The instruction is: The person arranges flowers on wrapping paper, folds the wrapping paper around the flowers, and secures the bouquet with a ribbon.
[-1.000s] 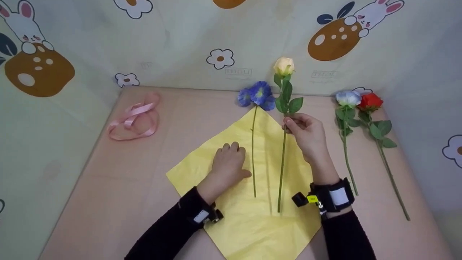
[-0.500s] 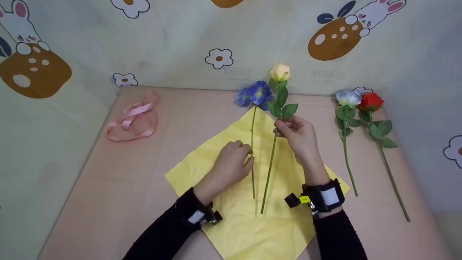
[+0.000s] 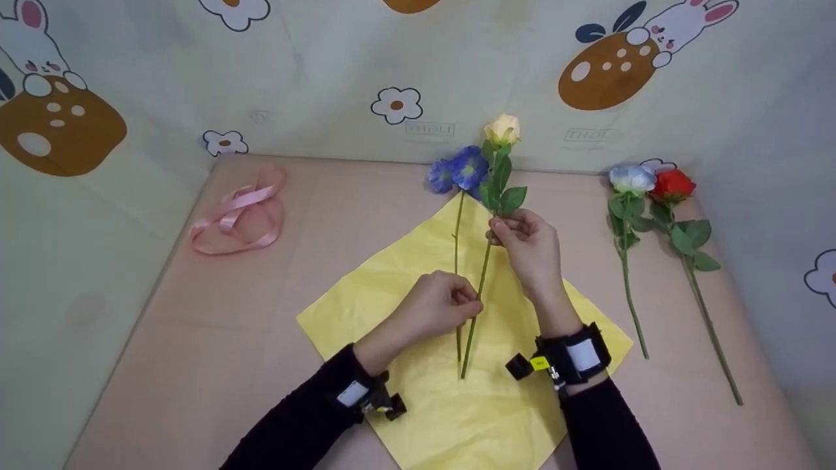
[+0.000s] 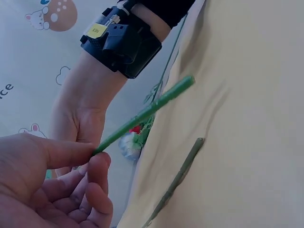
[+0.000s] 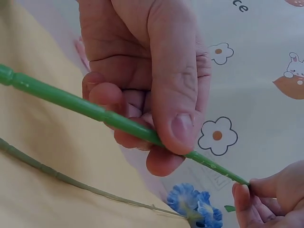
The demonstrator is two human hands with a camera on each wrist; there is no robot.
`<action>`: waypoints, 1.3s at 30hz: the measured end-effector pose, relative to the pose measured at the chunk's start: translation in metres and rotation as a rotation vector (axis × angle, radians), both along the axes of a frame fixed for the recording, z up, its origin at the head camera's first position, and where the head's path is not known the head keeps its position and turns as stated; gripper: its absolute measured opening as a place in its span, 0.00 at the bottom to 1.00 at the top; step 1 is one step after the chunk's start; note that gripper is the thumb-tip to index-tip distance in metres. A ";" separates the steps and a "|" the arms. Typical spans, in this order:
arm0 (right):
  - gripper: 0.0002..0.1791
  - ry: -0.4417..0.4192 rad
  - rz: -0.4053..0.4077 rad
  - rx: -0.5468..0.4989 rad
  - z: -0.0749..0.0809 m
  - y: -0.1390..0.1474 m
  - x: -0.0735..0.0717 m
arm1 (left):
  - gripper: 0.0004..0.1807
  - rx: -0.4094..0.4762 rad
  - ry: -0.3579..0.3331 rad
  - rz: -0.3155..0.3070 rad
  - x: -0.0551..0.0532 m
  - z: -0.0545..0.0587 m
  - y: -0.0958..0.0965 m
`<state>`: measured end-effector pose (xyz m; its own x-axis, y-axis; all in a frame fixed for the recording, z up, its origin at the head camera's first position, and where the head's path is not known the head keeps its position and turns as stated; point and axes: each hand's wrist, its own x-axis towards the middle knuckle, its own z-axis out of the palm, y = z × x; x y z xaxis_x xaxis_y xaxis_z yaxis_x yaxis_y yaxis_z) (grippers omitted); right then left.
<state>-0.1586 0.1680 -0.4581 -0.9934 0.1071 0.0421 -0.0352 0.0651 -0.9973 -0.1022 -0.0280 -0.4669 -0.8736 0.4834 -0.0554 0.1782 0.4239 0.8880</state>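
Observation:
In the head view, my right hand (image 3: 530,251) pinches the green stem of a cream artificial rose (image 3: 502,130) just below its leaves. Lower on that same stem, the thumb and fingers of my left hand (image 3: 439,303) pinch it; the left wrist view shows the stem's cut end (image 4: 183,86) projecting past this grip. Above a yellow sheet of wrapping paper (image 3: 418,372) the rose slants across a blue artificial flower (image 3: 469,167), whose thin stem (image 5: 71,179) lies on the paper. The rose's leaves cover part of the blue blooms.
A pale blue artificial rose (image 3: 631,179) and a red artificial rose (image 3: 673,185) lie at the table's right. Loose pink ribbon (image 3: 245,205) is coiled at the back left. Behind the pink tabletop (image 3: 215,339) stands a printed cloth wall (image 3: 313,78).
My right hand has brought the cream rose leftward, towards the blue flower. My left hand has moved right from over the paper and now pinches the rose's lower stem.

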 end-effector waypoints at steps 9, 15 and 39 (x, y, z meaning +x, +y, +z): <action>0.14 -0.053 0.113 0.125 -0.010 -0.001 0.001 | 0.07 -0.124 0.254 0.071 0.004 -0.008 0.006; 0.11 -0.083 0.156 0.241 -0.021 -0.001 -0.001 | 0.09 -0.167 0.260 0.089 0.003 -0.018 0.008; 0.11 -0.118 0.129 0.565 -0.046 -0.004 -0.006 | 0.12 -0.240 0.202 0.014 -0.006 -0.061 0.006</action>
<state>-0.1649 0.1641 -0.5039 -0.9983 -0.0219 -0.0541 0.0308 0.5900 -0.8068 -0.1081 -0.0215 -0.5277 -0.8851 0.4654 0.0087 0.3335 0.6210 0.7093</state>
